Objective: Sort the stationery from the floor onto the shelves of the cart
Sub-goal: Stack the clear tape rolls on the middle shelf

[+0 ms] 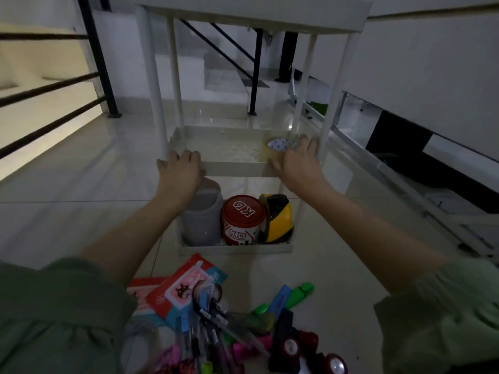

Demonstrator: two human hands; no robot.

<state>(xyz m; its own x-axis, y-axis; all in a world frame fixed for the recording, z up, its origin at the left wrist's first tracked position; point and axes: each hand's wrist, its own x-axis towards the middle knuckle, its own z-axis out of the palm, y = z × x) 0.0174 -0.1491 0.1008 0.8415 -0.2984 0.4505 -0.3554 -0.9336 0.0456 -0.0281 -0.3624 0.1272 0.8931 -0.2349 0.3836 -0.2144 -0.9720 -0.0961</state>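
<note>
A white three-tier cart (237,168) stands on the tiled floor in front of me. My left hand (183,166) rests on the front left rim of its middle shelf, fingers over the edge. My right hand (297,160) lies on the front right rim, fingers spread next to a roll of clear tape (279,147) on that shelf. The bottom shelf holds a grey lidded container (201,220), a red KG can (243,222) and a yellow-black tape roll (278,220). Stationery lies on the floor near me: red and blue packets (183,290), pens (213,327), highlighters (294,295), small punches (294,349).
A black stair railing (97,58) runs along the left. A white wall and a low ledge with dark gaps (405,141) lie to the right. More black rail posts (255,71) stand behind the cart. My green sleeves fill the lower corners.
</note>
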